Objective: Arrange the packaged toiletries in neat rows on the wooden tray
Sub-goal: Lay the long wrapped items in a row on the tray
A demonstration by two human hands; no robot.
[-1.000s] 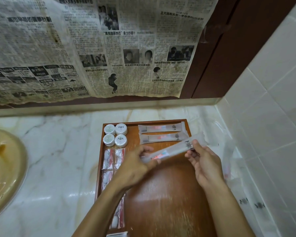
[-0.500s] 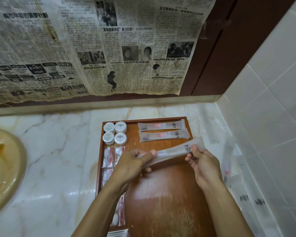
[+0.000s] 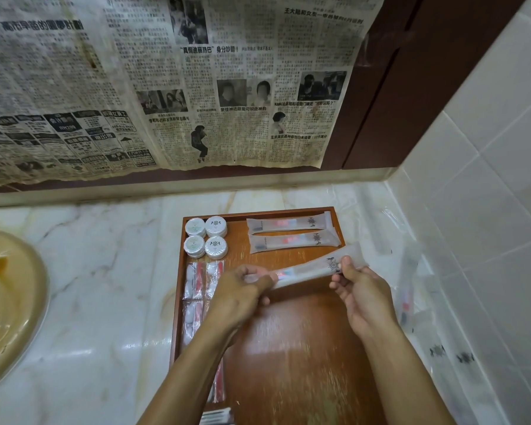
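The marble counter [image 3: 105, 302] carries the wooden tray [image 3: 288, 363], the landmark for everything here. Over the tray's middle, both hands hold one long toothbrush packet [image 3: 313, 268]: the left hand [image 3: 239, 296] has its fingers curled round the near-left end, and the right hand [image 3: 362, 292] pinches the printed end, which juts past the tray's right edge. Since a second ago the packet has sunk closer to the wood and toward the two packets [image 3: 292, 233] already lying in a row at the tray's far right, so it seems about to become the third row. At the tray's far left sit four round soap tins [image 3: 206, 237], with small sachets [image 3: 201, 283] running nearward, partly hidden by the left forearm. Right of the tray, more clear packets [image 3: 408, 289] blur against the tiled wall.
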